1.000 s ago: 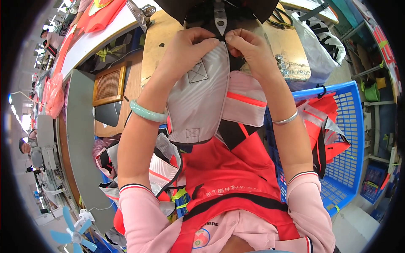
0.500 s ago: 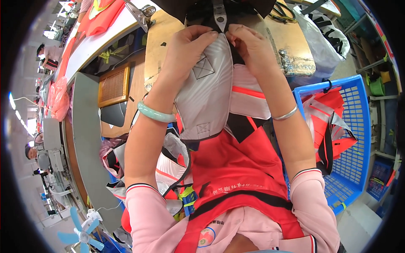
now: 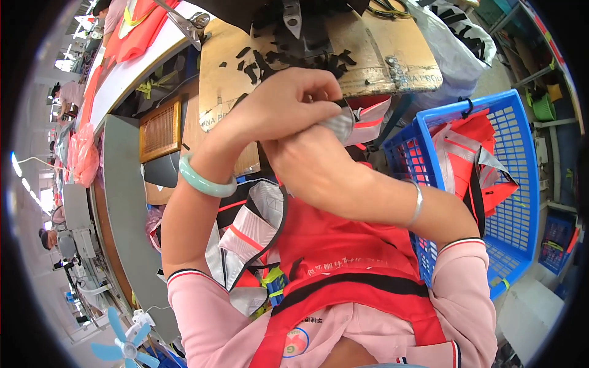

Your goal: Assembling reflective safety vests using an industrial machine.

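My left hand (image 3: 288, 101) is closed, its fingers curled round the edge of a silver-grey sewn fabric piece (image 3: 341, 125), mostly covered by my hands. My right hand (image 3: 310, 159) crosses beneath the left at the wrist, and its fingers are hidden. A pink-white flap with a red stripe (image 3: 368, 121) shows beyond the grey piece. Ahead of my hands, a pointed metal part (image 3: 292, 21) of a dark machine hangs over a worn tan board (image 3: 374, 55).
Black scraps (image 3: 257, 64) litter the board. At right stands a blue plastic basket (image 3: 524, 184) holding red and grey sewn pieces (image 3: 469, 153). More grey pieces (image 3: 245, 236) lie by my left elbow. A white sack (image 3: 454, 55) stands behind the board.
My hands have drawn back from the metal point and crossed, right under left. The grey piece, earlier spread between both hands under the point, is now bunched and mostly covered. Black scraps are uncovered.
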Demonstrator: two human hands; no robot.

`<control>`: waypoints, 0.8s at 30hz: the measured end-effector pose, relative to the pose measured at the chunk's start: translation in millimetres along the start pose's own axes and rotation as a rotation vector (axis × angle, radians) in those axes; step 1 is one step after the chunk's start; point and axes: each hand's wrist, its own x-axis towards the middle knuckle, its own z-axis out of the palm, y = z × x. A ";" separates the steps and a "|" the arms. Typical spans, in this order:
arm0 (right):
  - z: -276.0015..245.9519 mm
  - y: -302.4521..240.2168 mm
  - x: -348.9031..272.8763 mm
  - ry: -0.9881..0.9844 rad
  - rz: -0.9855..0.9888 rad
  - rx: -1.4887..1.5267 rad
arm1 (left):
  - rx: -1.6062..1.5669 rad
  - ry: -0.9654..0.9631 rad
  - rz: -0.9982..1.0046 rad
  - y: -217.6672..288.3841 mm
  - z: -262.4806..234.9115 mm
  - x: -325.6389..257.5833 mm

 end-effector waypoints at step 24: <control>-67.1 80.8 -35.7 -0.030 0.362 0.524 | -0.144 0.403 0.061 2.7 33.2 -71.1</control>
